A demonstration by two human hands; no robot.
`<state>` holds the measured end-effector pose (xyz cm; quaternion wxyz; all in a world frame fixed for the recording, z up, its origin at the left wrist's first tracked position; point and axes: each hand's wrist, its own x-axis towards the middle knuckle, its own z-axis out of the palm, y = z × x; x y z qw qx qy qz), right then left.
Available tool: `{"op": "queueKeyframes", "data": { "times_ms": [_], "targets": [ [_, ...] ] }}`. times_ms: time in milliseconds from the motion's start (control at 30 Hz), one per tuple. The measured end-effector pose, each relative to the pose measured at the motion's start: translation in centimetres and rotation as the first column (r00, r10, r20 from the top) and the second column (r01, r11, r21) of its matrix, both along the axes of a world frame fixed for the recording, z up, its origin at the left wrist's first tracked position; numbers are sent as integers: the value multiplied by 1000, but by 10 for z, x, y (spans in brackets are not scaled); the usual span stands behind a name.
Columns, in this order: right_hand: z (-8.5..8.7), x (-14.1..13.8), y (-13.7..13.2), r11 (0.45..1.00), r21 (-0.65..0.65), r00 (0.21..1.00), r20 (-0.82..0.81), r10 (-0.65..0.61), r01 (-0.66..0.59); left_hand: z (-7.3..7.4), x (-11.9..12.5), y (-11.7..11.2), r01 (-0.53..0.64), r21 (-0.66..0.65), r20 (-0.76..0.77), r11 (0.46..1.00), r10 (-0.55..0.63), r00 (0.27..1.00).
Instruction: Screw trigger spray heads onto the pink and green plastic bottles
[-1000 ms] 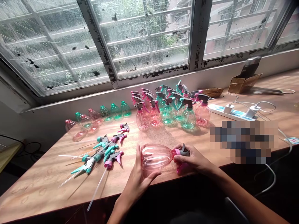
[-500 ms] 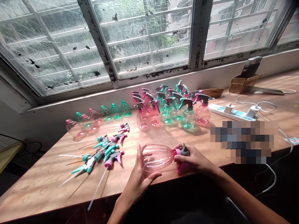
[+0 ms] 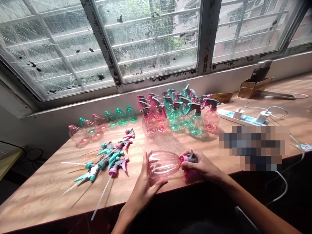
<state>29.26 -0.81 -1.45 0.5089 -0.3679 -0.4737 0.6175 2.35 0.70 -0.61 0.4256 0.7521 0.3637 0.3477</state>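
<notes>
A clear pink spray bottle lies sideways between my hands, just above the table's front edge. Its rounded base rests against the palm of my left hand, with the thumb below and the fingers around the far side. At the neck, my right hand pinches the pink collar of the spray head. The grey top and pink trigger stick out past my right fingers. Left of my hands lie several loose spray heads, among them a pink-collared one and a teal one, with thin clear tubes.
Bottles with spray heads stand grouped at the back middle of the wooden table. Open-topped pink and green bottles line the window side at left. A power strip with cables and a cardboard box are at right.
The fingers of my left hand, earlier visible through the bottle's base, now show less. Both hands and the bottle stay in nearly the same place.
</notes>
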Motion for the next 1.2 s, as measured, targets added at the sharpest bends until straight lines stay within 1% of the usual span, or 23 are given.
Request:
{"op": "queueKeyframes", "data": {
  "times_ms": [100,167,267,367,433,500,600,700,867,1033,1200],
  "targets": [
    [1,0,-1,1000,-4,1000,3,24,-24,5,1,-1,-11,10,-16,1000,11,1000],
    [2,1,-1,1000,7,1000,22,16,-16,6,1,0,-19,33,-42,999,20,999],
    [1,2,0,1000,9,999,49,-2,2,1,0,3,-7,43,-33,999,9,999],
    [-2,2,0,1000,-9,999,50,5,-4,-6,-1,5,13,84,-6,996,-13,1000],
    [-3,2,0,1000,-12,999,42,15,-14,-8,-1,5,23,105,-2,994,-23,1000],
    [-2,2,0,1000,-5,999,45,22,-22,-7,-1,4,15,96,-13,995,-14,1000],
    [0,2,-1,999,4,998,55,33,-33,-3,-1,2,1,39,-11,999,0,1000],
    [2,2,-1,999,19,998,52,32,-33,0,-1,2,22,4,1,1000,-22,1000],
    [3,2,-1,1000,15,999,36,27,-27,-2,0,4,-1,63,-15,998,2,1000],
    [3,1,-1,999,17,998,41,38,-38,-6,-1,5,39,65,8,997,-40,999],
    [4,2,-1,999,15,997,67,33,-34,-4,-1,3,40,55,13,998,-41,999]
  ]
}}
